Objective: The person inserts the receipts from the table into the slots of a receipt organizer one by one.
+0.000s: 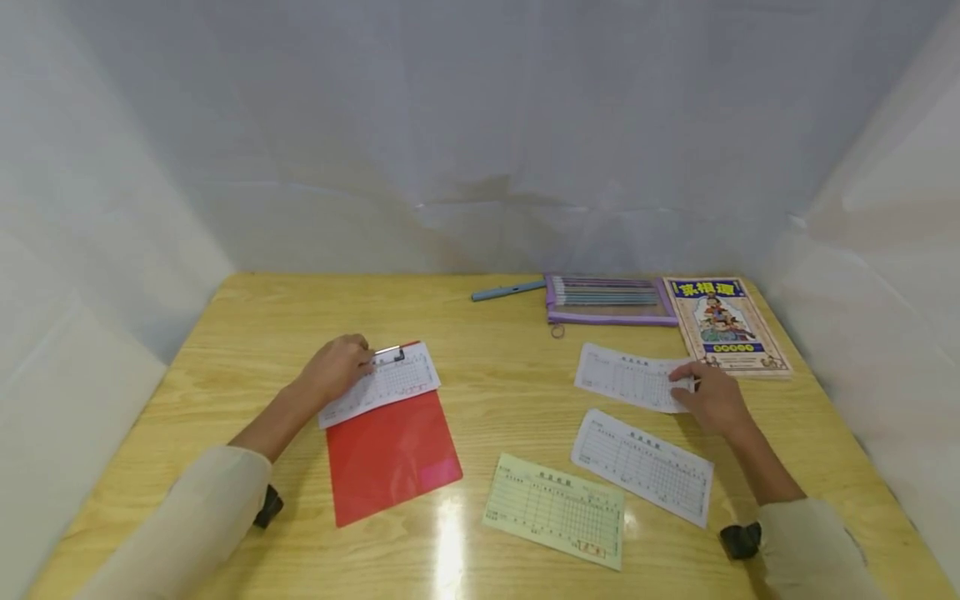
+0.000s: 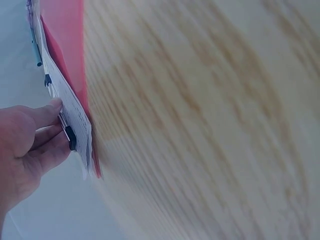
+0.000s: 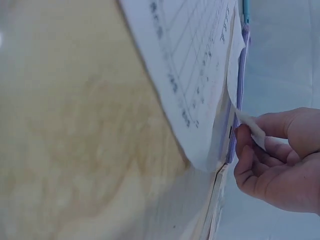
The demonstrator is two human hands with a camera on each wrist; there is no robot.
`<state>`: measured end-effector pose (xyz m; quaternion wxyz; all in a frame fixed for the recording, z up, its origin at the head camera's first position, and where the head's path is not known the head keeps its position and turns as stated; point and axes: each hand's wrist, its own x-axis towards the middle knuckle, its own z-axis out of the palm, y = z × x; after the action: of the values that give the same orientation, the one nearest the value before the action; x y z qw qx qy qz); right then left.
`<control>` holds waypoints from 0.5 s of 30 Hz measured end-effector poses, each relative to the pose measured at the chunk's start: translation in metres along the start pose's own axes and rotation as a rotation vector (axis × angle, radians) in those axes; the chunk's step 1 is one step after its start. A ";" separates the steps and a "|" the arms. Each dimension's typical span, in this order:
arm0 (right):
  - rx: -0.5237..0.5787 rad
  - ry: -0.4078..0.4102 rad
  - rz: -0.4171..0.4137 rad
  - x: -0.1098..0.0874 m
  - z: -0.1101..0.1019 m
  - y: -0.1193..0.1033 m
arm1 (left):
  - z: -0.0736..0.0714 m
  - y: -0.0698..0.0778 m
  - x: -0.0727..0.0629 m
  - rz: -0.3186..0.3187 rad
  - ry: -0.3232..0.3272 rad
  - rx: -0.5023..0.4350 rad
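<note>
Two hands are visible: the left hand point(image 1: 337, 367) has its grip pinching the black-and-metal clip point(image 1: 398, 356) of one red plastic clipboard point(image 1: 390, 462), at left on the wooden table point(image 1: 247, 333); the right hand point(image 1: 712, 400) pinches the right end of one white printed paper form point(image 1: 622, 377). One second white form point(image 1: 645, 467) and one yellow form point(image 1: 555, 512) lie nearer. How many white sheets point(image 1: 408, 379) the clip holds, partly hand-covered, I cannot tell

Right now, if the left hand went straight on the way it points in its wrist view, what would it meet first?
The left hand would first meet the clip it is pinching, then probably the white slip and red clipboard beneath; depth there is hard to judge.
</note>
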<state>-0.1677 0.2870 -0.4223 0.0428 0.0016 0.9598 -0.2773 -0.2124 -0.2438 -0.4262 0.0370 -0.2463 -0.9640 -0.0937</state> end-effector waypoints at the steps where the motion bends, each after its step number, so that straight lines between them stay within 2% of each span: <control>1: 0.016 0.005 0.000 0.001 -0.001 -0.001 | -0.001 0.000 0.000 -0.002 -0.002 0.005; 7: 0.114 0.030 -0.019 0.005 -0.010 -0.010 | -0.004 0.002 0.000 -0.021 -0.021 0.006; 15: 0.224 0.019 -0.106 0.011 -0.019 -0.032 | -0.002 0.002 0.001 -0.051 -0.039 -0.013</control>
<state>-0.1811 0.2696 -0.3897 0.0184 -0.0417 0.9220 -0.3844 -0.2121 -0.2424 -0.4239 0.0143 -0.2236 -0.9698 -0.0962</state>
